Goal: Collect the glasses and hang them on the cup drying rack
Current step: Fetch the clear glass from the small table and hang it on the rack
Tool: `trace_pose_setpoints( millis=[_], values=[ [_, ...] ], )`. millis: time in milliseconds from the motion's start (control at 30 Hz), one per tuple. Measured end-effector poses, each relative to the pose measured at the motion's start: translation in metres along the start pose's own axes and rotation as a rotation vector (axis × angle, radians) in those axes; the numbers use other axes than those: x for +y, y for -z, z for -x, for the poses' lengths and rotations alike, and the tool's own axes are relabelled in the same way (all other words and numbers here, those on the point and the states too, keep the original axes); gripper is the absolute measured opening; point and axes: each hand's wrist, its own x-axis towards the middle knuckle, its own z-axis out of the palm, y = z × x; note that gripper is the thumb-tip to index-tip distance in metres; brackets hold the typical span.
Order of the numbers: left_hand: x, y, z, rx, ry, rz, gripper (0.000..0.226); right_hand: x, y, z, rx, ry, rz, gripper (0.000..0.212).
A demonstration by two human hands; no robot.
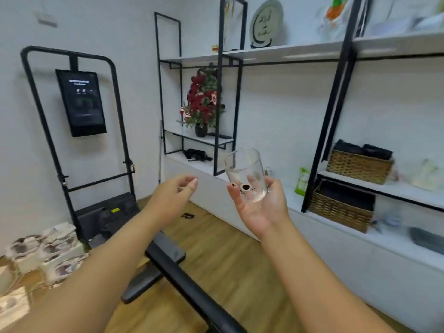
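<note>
The right hand is raised palm-up in front of the shelving, and a clear glass sits in it. The fingers curl around the lower part of the glass, with the thumb on its right side, so the hand is closed on it. The glass tilts with its open mouth up and slightly to the left; black printed marks show near its base.

The left hand is held out at about the same height, well apart from the glass, with nothing in it. Its fingers are loosely curled and partly open, the thumb near the fingertips.

Behind the hands runs a black-framed shelf unit with white boards. On it stand a small red-and-green decorated tree in a dark pot, a round plate on a stand on the top board, and 2 wicker baskets on the right. A second clear glass seems to stand on the low white ledge just behind the held one, though it is faint. At the left wall a dark screen hangs on a black tube frame. The floor is wood.
</note>
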Motion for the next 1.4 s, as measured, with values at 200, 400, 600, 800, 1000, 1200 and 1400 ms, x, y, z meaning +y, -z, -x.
trace_pose_setpoints(
  millis=[200, 400, 600, 800, 1000, 1200, 1400],
  values=[
    [0.033, -0.126, -0.073, -0.125, -0.028, 0.042, 0.038, -0.111, 0.083, -0.028, 0.066, 0.127, -0.094, 0.045],
    [0.033, -0.231, -0.168, -0.206, -0.045, 0.042, 0.036, -0.193, 0.148, -0.108, 0.112, 0.167, -0.124, 0.047],
    [0.011, -0.324, -0.302, -0.272, -0.057, 0.025, 0.036, -0.269, 0.181, -0.220, 0.093, 0.229, -0.117, 0.044],
    [0.003, -0.399, -0.424, -0.301, -0.050, 0.022, 0.035, -0.342, 0.202, -0.319, 0.118, 0.261, -0.108, 0.050],
    [-0.004, -0.464, -0.534, -0.264, -0.025, 0.009, 0.033, -0.412, 0.227, -0.424, 0.106, 0.315, -0.061, 0.066],
    [-0.021, -0.530, -0.628, -0.195, 0.028, -0.032, 0.035, -0.468, 0.253, -0.531, 0.022, 0.229, -0.071, 0.075],
    [-0.028, -0.575, -0.706, -0.130, 0.097, -0.020, 0.035, -0.523, 0.269, -0.630, -0.011, 0.142, -0.070, 0.069]
  ],
)
